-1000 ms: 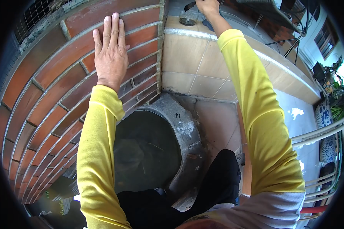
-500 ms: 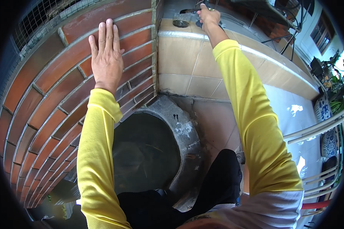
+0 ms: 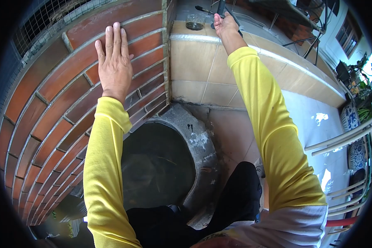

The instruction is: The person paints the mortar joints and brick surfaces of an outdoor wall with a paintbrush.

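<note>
My left hand (image 3: pixel 115 68) lies flat on the red brick wall (image 3: pixel 76 97), fingers stretched upward and holding nothing. Up on the tiled ledge, my right hand (image 3: pixel 226 25) is closed round the handle of a slim paintbrush (image 3: pixel 205 10), whose dark tip points left. Just left of that hand stands a clear tub (image 3: pixel 195 23) with dark liquid in its bottom; the brush tip is above it. Part of the handle is hidden by the fingers. A dark upright rod (image 3: pixel 221 6) shows right behind the hand.
Below my arms is a round pond (image 3: pixel 157 165) of murky water with a grey concrete rim (image 3: pixel 202 144). Wire mesh (image 3: pixel 35 33) tops the wall. Cream rails (image 3: pixel 339 139), a blue-and-white pot (image 3: pixel 349 115) and plants are at right. Black cables (image 3: pixel 318 37) hang upper right.
My right hand has turned over, and the brush has swung so its tip is higher and tilted up to the left. My left hand stays on the wall.
</note>
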A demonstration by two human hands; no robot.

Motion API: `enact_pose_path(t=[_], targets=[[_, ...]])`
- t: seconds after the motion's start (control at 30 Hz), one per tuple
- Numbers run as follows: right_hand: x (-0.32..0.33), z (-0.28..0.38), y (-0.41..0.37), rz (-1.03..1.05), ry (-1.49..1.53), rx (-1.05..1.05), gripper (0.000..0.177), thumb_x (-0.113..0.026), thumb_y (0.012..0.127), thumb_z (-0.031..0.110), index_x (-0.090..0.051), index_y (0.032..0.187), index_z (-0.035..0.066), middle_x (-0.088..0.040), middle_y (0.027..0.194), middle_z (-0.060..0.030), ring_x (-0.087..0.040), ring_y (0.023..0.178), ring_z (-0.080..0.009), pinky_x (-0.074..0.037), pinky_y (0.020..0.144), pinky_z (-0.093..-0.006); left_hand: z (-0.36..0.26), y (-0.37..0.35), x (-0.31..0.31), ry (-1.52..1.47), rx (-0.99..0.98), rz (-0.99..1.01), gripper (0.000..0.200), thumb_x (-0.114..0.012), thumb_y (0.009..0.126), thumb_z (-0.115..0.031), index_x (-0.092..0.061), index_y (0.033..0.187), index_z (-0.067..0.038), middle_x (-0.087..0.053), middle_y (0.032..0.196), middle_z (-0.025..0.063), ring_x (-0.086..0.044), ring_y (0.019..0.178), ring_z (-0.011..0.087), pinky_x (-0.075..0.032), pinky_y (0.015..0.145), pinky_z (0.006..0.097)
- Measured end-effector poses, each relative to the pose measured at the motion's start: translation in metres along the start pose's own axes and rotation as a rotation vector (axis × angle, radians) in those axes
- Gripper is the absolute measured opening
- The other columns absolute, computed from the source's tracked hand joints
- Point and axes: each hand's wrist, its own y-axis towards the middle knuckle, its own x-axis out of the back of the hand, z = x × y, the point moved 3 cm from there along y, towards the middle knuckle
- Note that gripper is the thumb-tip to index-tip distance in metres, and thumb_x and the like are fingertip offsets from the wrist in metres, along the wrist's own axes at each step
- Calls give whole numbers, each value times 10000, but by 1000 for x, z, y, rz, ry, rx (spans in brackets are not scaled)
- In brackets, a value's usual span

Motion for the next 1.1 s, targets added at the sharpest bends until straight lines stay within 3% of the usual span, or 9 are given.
enact_pose_path(t=[0.3,0.53,0.6,0.67,0.7,0.73,0.77,1.0,1.1], targets=[[14,3,-23,103,94,55,184,-629,991,104,-586,1112,-28,-728,895,-201,-656,606,-173,-483,484,-270,-1,1,1,46,-6,23,751,-600,983,-295,-268,1603,-33,-151,1713,108,-109,1590,276,-121,1273,508],[51,0,-165,408,60,253,227,-656,994,100,-648,1147,-68,-726,915,-179,-619,641,-128,-489,530,-261,-7,-7,4,195,-61,97,778,-647,945,-260,-291,1585,3,-164,1704,140,-100,1591,298,-125,1273,521],[51,-6,-205,522,-22,335,242,-669,991,103,-674,1172,-58,-733,917,-151,-609,651,-100,-496,555,-242,-12,-30,1,28,-135,80,707,-697,894,-227,-437,1511,2,-245,1671,183,-164,1574,333,-174,1263,529],[37,-16,-242,640,-106,425,246,-679,989,106,-696,1183,-45,-740,918,-124,-607,672,-75,-498,583,-221,-18,-66,9,-292,-204,260,366,-706,882,-171,-703,1212,-13,-469,1542,192,-350,1494,336,-221,1248,538],[30,-22,-262,689,-159,472,242,-683,989,108,-705,1181,-37,-744,918,-110,-611,688,-64,-497,598,-208,-20,-89,5,-424,-267,359,283,-700,891,-147,-741,1144,-26,-639,1360,172,-549,1331,322,-383,1163,485],[22,-29,-278,737,-217,522,238,-687,989,110,-714,1180,-28,-749,917,-96,-614,704,-53,-497,614,-196,-20,-97,25,-678,-130,707,210,-695,902,-144,-766,1065,-32,-736,1112,167,-688,1071,341,-532,964,448],[11,-38,-291,812,-198,593,225,-698,982,112,-727,1167,-14,-759,917,-58,-630,755,-34,-485,634,-177,-18,-111,36,-837,-266,671,172,-711,907,-169,-779,1003,-44,-736,916,194,-708,865,397,-573,794,450],[-53,-62,-324,930,-383,1018,234,-728,957,122,-732,1144,-19,-773,942,-76,-704,847,-95,-549,728,-226,18,-145,169,-1325,-219,985,321,-744,938,-278,-747,1056,21,-748,895,201,-747,827,325,-587,722,376],[-38,-59,-266,712,-310,831,201,-728,934,165,-758,1050,4,-753,801,-69,-709,725,-110,-534,625,-260,45,-158,236,-1387,-280,889,336,-825,864,-275,-761,1060,-10,-749,876,163,-729,764,290,-587,719,382]])
